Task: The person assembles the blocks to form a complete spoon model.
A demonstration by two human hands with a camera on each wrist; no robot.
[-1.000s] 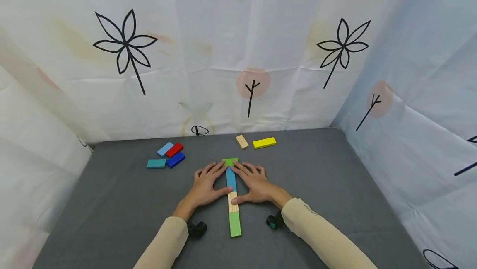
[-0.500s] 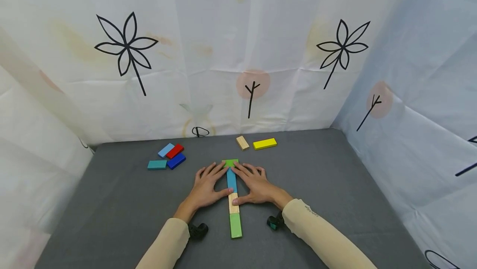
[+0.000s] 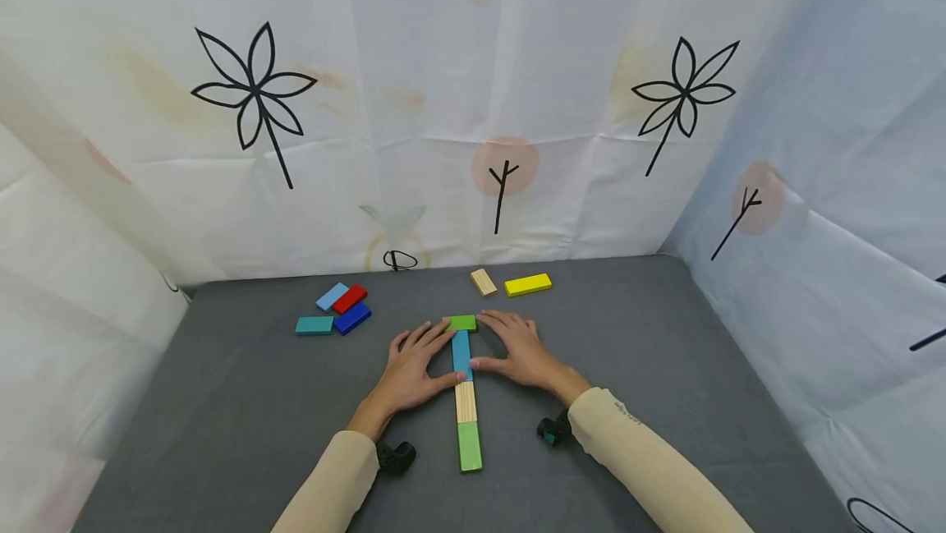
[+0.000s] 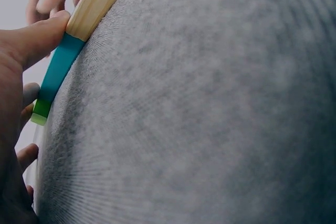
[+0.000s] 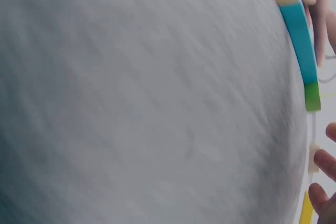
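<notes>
Flat blocks form a T on the grey table: a green crosspiece (image 3: 464,323), then a blue block (image 3: 461,355), a plain wooden block (image 3: 466,403) and a light green block (image 3: 469,447) toward the near edge. My left hand (image 3: 406,375) lies along the left side with fingers spread. Its thumb touches the row where blue meets wood, and its fingertips reach the green crosspiece. To the right, my right hand (image 3: 523,359) has its fingers extended and parted from the thumb. Its fingertips (image 5: 325,163) appear apart from the green block in the right wrist view.
Back left, a light blue block (image 3: 332,296), a red block (image 3: 350,299), a dark blue block (image 3: 352,319) and a teal block (image 3: 314,325) lie grouped. A wooden block (image 3: 484,282) and a yellow block (image 3: 528,285) lie near the cloth backdrop (image 3: 443,106).
My right hand has moved off the row to the right, its thumb leaving the wooden block. My left hand has stayed in place, and the row of blocks looks unchanged.
</notes>
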